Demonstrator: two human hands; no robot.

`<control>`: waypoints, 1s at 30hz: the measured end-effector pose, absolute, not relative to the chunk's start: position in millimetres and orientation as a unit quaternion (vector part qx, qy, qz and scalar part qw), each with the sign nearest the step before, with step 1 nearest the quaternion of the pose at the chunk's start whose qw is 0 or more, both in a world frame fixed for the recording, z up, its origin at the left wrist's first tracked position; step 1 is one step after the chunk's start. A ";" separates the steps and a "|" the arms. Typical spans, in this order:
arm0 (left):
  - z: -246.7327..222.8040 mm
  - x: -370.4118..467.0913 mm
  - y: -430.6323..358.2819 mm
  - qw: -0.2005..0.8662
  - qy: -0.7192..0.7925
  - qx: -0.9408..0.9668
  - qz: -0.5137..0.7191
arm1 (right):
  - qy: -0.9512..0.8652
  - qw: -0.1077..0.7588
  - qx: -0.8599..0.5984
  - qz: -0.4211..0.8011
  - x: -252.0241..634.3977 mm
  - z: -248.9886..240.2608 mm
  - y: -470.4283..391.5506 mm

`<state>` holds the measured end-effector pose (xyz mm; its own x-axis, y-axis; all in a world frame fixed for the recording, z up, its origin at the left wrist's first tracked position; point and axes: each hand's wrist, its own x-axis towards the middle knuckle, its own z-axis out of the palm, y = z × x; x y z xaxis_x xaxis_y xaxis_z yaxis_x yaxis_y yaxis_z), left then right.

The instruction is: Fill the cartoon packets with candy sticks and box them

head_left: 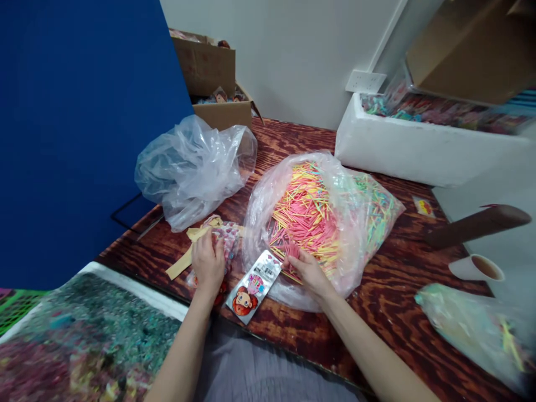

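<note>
Several thin pink sticks (292, 249) sit in the right hand (309, 272), pinched as a small bundle between thumb and fingers at the near side of a clear bag (256, 223) full of loose sticks (307, 215), mostly pink and yellow, on a dark wood-patterned table (389, 285). The left hand (208, 262) rests with curled fingers on pale yellow strips (181, 267) beside a small packet (230, 237) of pinkish pieces; whether it grasps any of this I cannot tell, as its fingertips are hidden. Between the hands lies 1 silver pouch (254, 287) with a red-haired cartoon head on it, its upper end against the bag's plastic and its lower corner close to the table's front edge. That pouch seems the easiest to lose: a brush from the left hand could nudge it over the edge. The bundle could fan out and shed sticks if the pinch loosened, because the pieces are thin and (it seems) nothing ties them. The bag's soft wall would give little support, so a tug on it might spill sticks onto the table. Farther right, a paper cup (464, 267) with brown liquid (488, 267) stands well apart from the right hand; a wide sweep could knock it and wet the plastic bag (460, 324) lying just in front.
</note>
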<state>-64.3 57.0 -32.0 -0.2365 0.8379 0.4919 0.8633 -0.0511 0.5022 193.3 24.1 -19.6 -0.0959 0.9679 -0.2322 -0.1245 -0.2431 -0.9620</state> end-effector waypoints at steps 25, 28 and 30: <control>-27.5 9.1 -6.8 -0.054 -0.646 -0.720 -0.249 | -0.583 0.459 -0.506 0.440 197.4 -33.7 -26.8; -31.4 9.0 -6.0 -0.048 -0.661 -0.722 -0.198 | -0.579 0.463 -0.497 0.450 197.7 -36.4 -27.0; -33.1 10.0 -3.9 -0.060 -0.665 -0.717 -0.201 | -0.580 0.464 -0.492 0.453 198.5 -38.6 -26.8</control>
